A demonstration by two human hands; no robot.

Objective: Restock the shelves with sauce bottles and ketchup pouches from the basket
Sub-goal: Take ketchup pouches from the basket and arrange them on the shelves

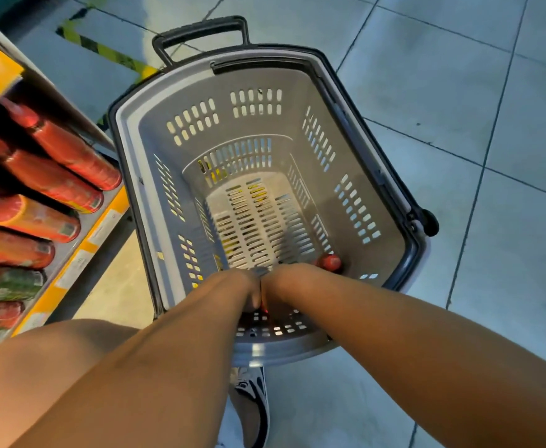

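A single head-worn wide-angle view looks steeply down from close above into a grey basket point(129, 130) on the floor point(459, 92). Both forearms reach away from the camera; shelves point(81, 227) edge the frame's left.

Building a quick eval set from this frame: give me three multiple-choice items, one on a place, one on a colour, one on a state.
1. Where does the shelf of sauce bottles stand?
A. To the person's left of the basket
B. To the right of the basket
C. Behind the basket handle

2. What colour is the basket?
A. Green
B. Grey
C. Red

3. How full is the basket?
A. Heaped to the rim
B. Half full
C. Nearly empty

Answers:
1 A, the bottles line the frame's left edge.
2 B, its slotted walls are grey with a dark rim.
3 C, the slotted bottom lies bare, with one red bottle showing beside the right hand; the left hand reaches in too.
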